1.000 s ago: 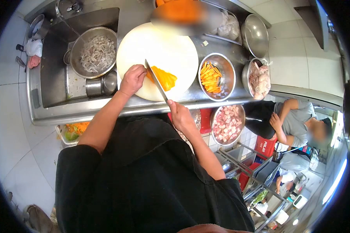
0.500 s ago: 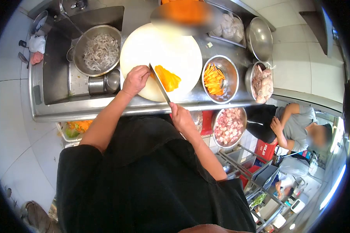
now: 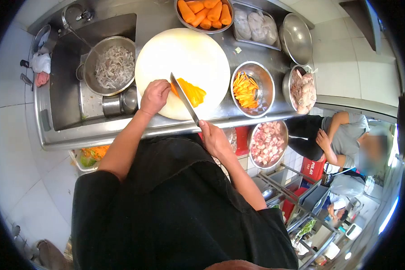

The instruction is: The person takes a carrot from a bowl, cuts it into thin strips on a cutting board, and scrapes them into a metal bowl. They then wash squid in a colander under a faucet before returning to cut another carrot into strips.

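Evidently, the knife (image 3: pixel 184 98) is gripped by its handle in the right hand (image 3: pixel 217 140), with fingers wrapped closed at the bench's front edge. The left hand (image 3: pixel 155 96) is held with its fingers bunched together at the left end of the orange slices (image 3: pixel 191 92), apparently carrot; whether a piece is pinched between thumb and fingers cannot be told. The slices are fanned in an overlapping pile near the near edge of the round board (image 3: pixel 184 49), and the blade is laid slantwise over their left part. Each slice can be judged light and thin, firm yet slightly bendable, and likely to be slippery where wet faces meet, so the pile is best steadied from above at its left end, with fingertips curled back from the steel. Beyond the board's right edge, cut strips (image 3: pixel 245 90) are held in a perforated bowl (image 3: pixel 267 85) near the bench's front edge. Toward the bench's back edge, whole carrots (image 3: pixel 215 12), presumably heavier, stiffer and prone to roll, are heaped in another bowl (image 3: pixel 206 31).
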{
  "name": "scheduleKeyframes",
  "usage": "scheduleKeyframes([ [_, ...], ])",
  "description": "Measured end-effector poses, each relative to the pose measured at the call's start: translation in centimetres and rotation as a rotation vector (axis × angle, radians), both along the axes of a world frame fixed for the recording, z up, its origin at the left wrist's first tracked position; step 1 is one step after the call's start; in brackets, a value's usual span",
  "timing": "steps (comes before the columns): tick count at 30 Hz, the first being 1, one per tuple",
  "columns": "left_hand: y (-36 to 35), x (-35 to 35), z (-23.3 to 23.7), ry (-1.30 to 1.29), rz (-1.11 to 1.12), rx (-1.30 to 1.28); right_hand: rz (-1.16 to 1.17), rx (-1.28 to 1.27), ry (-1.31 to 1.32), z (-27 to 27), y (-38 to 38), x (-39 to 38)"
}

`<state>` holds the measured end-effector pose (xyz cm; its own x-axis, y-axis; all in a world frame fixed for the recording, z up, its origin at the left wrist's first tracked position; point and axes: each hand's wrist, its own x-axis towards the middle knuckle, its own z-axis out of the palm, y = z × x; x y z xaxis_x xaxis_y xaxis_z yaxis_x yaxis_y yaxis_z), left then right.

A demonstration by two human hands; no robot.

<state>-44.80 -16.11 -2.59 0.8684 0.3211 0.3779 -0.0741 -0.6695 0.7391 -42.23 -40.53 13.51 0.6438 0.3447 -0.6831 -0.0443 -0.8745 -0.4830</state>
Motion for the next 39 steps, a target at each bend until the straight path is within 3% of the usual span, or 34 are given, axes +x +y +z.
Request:
scheduleKeyframes([
  [25, 0.0, 0.6, 0.5, 0.020, -0.041, 0.023, -0.148, -0.007, 0.070, 0.7, 0.5, -2.3],
  [39, -0.4, 1.1, 1.3, 0.054, -0.044, 0.055, -0.169, 0.011, -0.023, 0.4, 0.6, -3.3],
])
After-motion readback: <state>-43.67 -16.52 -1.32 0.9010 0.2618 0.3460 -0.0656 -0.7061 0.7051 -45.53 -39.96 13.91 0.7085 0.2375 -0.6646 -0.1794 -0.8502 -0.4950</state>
